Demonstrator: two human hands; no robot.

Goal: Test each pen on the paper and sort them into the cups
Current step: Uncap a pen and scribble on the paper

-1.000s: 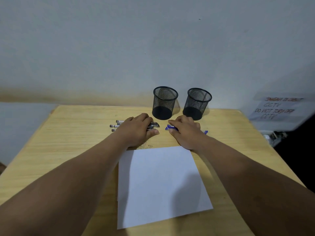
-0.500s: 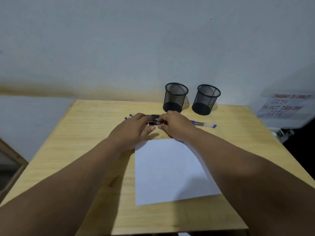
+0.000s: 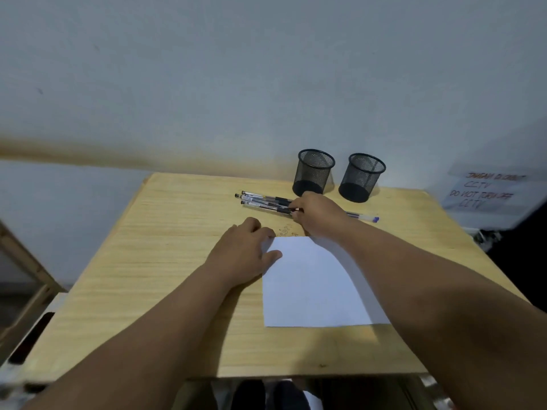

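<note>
Several black pens (image 3: 260, 201) lie bunched on the wooden table (image 3: 165, 261) left of the cups. My right hand (image 3: 318, 216) pinches the capped end of one of them. A blue pen (image 3: 365, 216) lies behind that hand, pointing right. My left hand (image 3: 245, 251) rests flat at the top left corner of the white paper (image 3: 313, 285), thumb on the sheet. Two black mesh cups (image 3: 314, 171) (image 3: 362, 176) stand side by side at the back; both look empty.
A wall runs right behind the cups. A paper sign with handwriting (image 3: 485, 192) hangs at the right beyond the table. A wooden frame (image 3: 26, 276) stands to the left of the table. Faint scribbles (image 3: 285, 232) mark the tabletop above the paper.
My left hand left the black pens and came back to the paper's corner. My right hand moved from the blue pen to the black pens. The camera view shifted left.
</note>
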